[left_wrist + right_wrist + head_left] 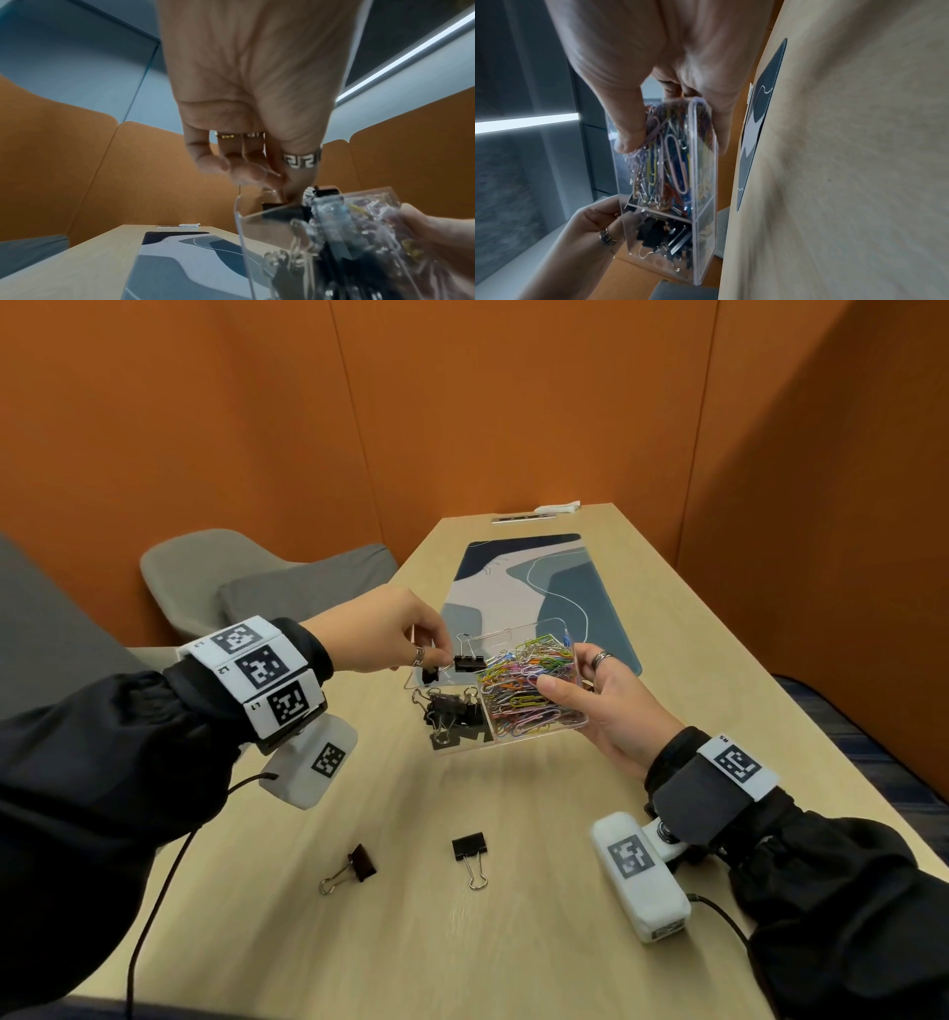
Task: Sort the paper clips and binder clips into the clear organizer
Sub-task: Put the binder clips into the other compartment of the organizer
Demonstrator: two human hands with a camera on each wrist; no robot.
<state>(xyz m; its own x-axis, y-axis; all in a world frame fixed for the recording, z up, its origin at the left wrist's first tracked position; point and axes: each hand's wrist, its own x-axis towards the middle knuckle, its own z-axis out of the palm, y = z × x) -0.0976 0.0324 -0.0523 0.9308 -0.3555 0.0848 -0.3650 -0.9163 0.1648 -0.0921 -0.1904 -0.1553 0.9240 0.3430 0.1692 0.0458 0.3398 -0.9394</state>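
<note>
Head view: the right hand point(606, 706) grips the clear organizer point(534, 737) off the table, thumb on the paper clips point(529, 680) — likely steadying them — while the left hand point(390, 634) pinches a binder clip point(470, 662) above the left compartment; two binder clips point(468, 847) lie near.

paper clips point(531, 688) right compartment – binder clips point(452, 711) left

Left hand point(382, 629) fingers pinched; right hand point(606, 706) raised, fingers curled.
</note>
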